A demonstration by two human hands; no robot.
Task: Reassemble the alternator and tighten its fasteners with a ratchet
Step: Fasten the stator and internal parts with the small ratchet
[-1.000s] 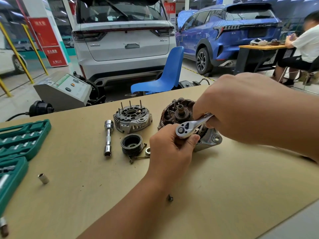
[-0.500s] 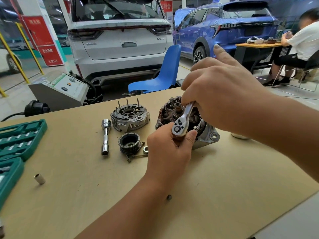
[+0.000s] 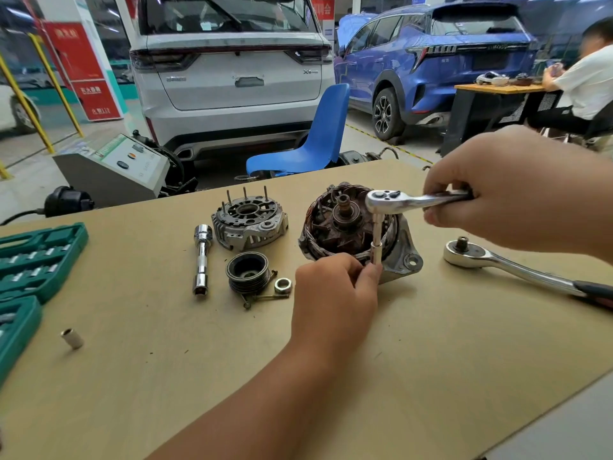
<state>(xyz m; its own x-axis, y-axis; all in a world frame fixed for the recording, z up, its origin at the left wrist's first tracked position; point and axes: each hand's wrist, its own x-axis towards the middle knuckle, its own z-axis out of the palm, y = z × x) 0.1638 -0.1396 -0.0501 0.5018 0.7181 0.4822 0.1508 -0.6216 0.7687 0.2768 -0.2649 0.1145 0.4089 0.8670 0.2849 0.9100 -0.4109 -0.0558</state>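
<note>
copper-wound alternator body point(image 3: 348, 224) on the plywood bench point(image 3: 431, 360), rotor shaft up, aluminium mounting ear toward the right. small ratchet point(image 3: 408, 202) level above it, extension bar point(image 3: 377, 242) dropping straight down to the housing edge. right hand point(image 3: 510, 190) gripping the ratchet handle, fingers curled round it. left hand point(image 3: 335, 293) pinching the lower end of the extension between thumb and fingertips point(image 3: 373, 272), pressed against the housing. just left of those fingertips: loose nut point(image 3: 283, 285), grooved pulley point(image 3: 248, 271), thin bolts point(image 3: 265, 297). farther left, end cover point(image 3: 248, 224) with studs up, long socket point(image 3: 201, 258), short socket point(image 3: 72, 338), green socket case point(image 3: 36, 257). below the right hand, larger ratchet point(image 3: 497, 263) lying flat.
</note>
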